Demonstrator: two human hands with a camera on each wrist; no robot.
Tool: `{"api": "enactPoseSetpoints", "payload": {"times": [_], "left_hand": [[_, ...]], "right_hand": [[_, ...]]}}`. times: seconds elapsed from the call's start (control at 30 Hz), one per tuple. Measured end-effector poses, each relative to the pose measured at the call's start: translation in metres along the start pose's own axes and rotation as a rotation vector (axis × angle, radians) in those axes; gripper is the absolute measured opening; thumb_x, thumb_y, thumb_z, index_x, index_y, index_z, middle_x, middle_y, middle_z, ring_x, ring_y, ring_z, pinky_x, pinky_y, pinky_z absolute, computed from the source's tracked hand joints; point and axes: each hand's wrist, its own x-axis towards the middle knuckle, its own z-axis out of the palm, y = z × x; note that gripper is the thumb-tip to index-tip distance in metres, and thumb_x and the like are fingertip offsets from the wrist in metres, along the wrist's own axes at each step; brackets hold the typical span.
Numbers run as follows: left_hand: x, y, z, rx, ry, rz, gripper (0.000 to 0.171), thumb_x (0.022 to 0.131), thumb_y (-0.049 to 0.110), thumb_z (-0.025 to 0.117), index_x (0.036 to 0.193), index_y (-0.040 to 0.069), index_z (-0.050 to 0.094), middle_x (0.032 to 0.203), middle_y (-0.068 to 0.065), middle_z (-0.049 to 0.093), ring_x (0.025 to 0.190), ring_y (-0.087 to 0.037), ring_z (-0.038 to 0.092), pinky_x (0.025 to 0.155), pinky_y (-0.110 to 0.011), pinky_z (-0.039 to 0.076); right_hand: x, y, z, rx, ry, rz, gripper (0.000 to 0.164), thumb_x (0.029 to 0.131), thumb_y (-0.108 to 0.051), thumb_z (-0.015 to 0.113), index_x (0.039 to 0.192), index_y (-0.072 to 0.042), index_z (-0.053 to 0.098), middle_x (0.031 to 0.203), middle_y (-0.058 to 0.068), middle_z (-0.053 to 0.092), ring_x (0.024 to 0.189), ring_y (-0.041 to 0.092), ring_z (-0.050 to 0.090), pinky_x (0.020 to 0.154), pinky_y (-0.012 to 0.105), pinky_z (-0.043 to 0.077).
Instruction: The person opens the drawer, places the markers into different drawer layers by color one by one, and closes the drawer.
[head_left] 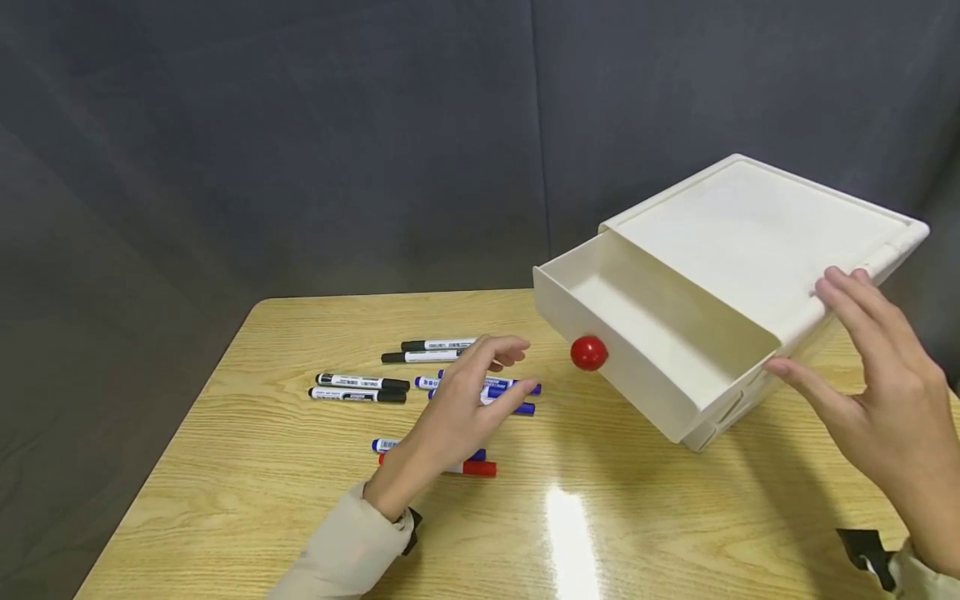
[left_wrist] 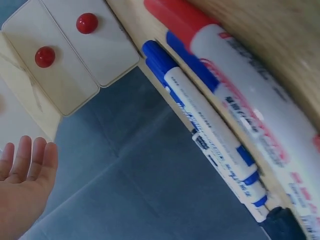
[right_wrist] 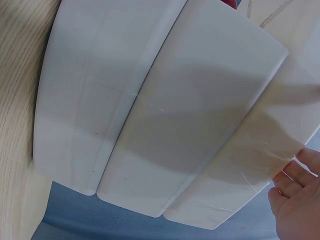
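Observation:
A white drawer cabinet (head_left: 757, 242) stands at the right with its top drawer (head_left: 637, 333) pulled out. The drawer's inside shows bare, and a red round knob (head_left: 588, 353) sits on its front. My left hand (head_left: 457, 408) hangs over the markers, left of that knob, its fingers extended and holding nothing. At the cabinet's near top edge is my right hand (head_left: 885, 383), fingers spread, fingertips on the edge and thumb by the front corner. In the left wrist view, two lower drawer fronts (left_wrist: 60, 65) with red knobs are closed.
Black-capped markers (head_left: 360, 383) lie in pairs on the wooden table (head_left: 247, 467). Several blue markers (head_left: 517, 408) lie partly behind my left hand, and a red marker (head_left: 480, 468) lies beside a blue one nearer me. A dark curtain (head_left: 375, 150) hangs behind the table.

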Motion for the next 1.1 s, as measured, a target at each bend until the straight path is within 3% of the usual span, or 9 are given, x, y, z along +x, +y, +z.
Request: {"api": "enactPoseSetpoints", "payload": {"times": [0.43,0.8,1.1], "left_hand": [[-0.023,-0.016,-0.012,0.033,0.025,-0.042,0.037,0.096,0.019,0.067,0.130,0.009,0.057,0.125,-0.005,0.065,0.114,-0.020,0.060,0.096,-0.038,0.054],[-0.034,-0.026,-0.017,0.032,0.036,-0.074,0.038,0.095,0.018,0.068,0.130,0.009,0.056,0.125,-0.004,0.064,0.113,-0.020,0.060,0.096,-0.039,0.053],[-0.045,-0.036,-0.024,0.046,0.031,-0.052,0.042,0.091,0.016,0.072,0.130,0.010,0.057,0.125,-0.004,0.064,0.115,-0.020,0.061,0.098,-0.040,0.053]], "right_hand": [[0.000,0.001,0.000,-0.003,-0.012,0.018,0.093,0.083,-0.072,0.055,0.130,0.007,0.059,0.134,0.028,0.058,0.144,0.013,0.041,0.116,0.011,0.027],[-0.001,0.001,-0.001,-0.003,-0.004,0.010,0.092,0.083,-0.071,0.056,0.129,0.008,0.059,0.133,0.029,0.058,0.143,0.011,0.041,0.117,0.013,0.029],[0.001,0.000,0.000,0.001,0.009,-0.003,0.091,0.084,-0.070,0.056,0.127,0.010,0.060,0.131,0.031,0.059,0.142,0.009,0.041,0.118,0.015,0.030]]}}
